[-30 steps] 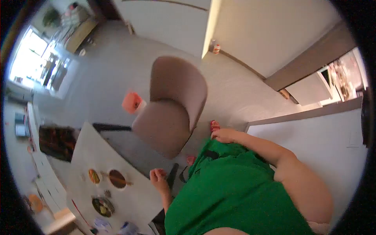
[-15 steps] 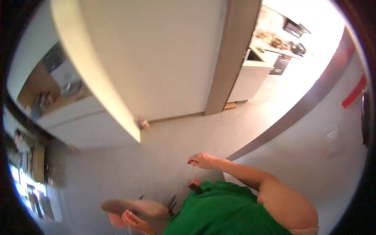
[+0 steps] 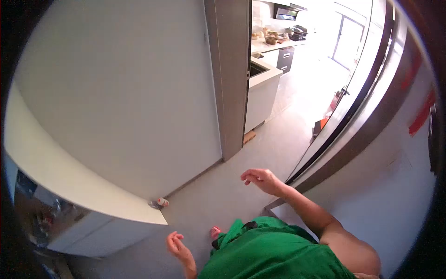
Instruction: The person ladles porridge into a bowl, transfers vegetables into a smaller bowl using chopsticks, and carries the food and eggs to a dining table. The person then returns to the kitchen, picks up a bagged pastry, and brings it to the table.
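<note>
My right hand (image 3: 261,180) hangs in the air in front of the green garment (image 3: 274,251), its fingers loosely bent and somewhat apart, with nothing in them. Lower and to the left, my left hand (image 3: 177,245) is also empty, its fingers half curled and a little spread. It is nearest to the end of a white cabinet (image 3: 134,230), without touching it. Below the garment's edge one foot in a pink shoe (image 3: 215,231) shows on the grey floor (image 3: 204,195).
A brown door frame (image 3: 227,83) borders an opening to a bright kitchen with a counter (image 3: 265,76), a bowl (image 3: 271,40) and a range hood (image 3: 285,13). A sliding door's edge (image 3: 344,116) stands at right. A small red-and-white item (image 3: 162,202) lies by the cabinet end.
My view has turned toward the kitchen opening, showing more of it. Both hands appear higher and farther right in view, still empty. The leg seen stretched out at lower left is out of sight.
</note>
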`<control>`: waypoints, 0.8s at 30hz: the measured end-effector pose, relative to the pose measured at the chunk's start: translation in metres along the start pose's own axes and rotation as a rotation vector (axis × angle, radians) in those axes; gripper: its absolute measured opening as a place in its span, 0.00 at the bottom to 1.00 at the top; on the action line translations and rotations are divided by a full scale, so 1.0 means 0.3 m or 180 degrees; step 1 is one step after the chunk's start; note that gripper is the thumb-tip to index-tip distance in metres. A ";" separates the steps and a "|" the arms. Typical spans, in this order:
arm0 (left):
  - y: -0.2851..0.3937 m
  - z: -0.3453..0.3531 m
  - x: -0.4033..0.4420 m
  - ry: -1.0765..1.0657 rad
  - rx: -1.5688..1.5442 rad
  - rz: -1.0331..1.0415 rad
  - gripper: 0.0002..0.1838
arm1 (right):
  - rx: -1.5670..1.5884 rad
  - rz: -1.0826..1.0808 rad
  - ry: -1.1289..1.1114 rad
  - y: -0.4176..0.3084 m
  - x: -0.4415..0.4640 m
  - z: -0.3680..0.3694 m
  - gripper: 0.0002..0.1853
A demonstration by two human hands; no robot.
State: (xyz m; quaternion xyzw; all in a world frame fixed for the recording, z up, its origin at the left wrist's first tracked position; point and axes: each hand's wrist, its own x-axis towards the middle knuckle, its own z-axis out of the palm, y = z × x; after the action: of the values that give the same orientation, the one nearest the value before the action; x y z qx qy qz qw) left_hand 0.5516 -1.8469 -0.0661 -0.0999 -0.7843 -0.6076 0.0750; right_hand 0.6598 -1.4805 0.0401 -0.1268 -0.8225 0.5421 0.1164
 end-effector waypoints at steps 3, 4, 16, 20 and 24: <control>0.013 0.063 0.199 -0.0214 -0.0062 0.0108 0.11 | -0.0107 -0.0050 0.0399 -0.063 0.106 -0.012 0.11; 0.009 0.085 0.246 -0.0280 -0.0198 0.0073 0.11 | -0.0168 -0.0161 0.0427 -0.069 0.133 -0.006 0.11; 0.121 0.596 0.556 -0.1779 -0.0533 0.0072 0.12 | 0.0150 -0.0461 0.1406 0.054 0.397 -0.251 0.08; 0.230 0.875 0.531 -0.2144 -0.0717 -0.0079 0.13 | 0.0819 -0.0846 0.2257 0.084 0.483 -0.519 0.08; 0.392 1.135 0.552 -0.2945 -0.0754 0.0188 0.14 | 0.0840 -0.0902 0.2693 0.095 0.524 -0.746 0.08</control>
State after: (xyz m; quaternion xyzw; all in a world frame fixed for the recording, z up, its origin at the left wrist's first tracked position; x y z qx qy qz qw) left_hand 0.4218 -1.4779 -0.0014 -0.3900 -0.6575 -0.5822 -0.2767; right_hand 0.5879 -1.2239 0.1085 -0.2072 -0.6360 0.5215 0.5297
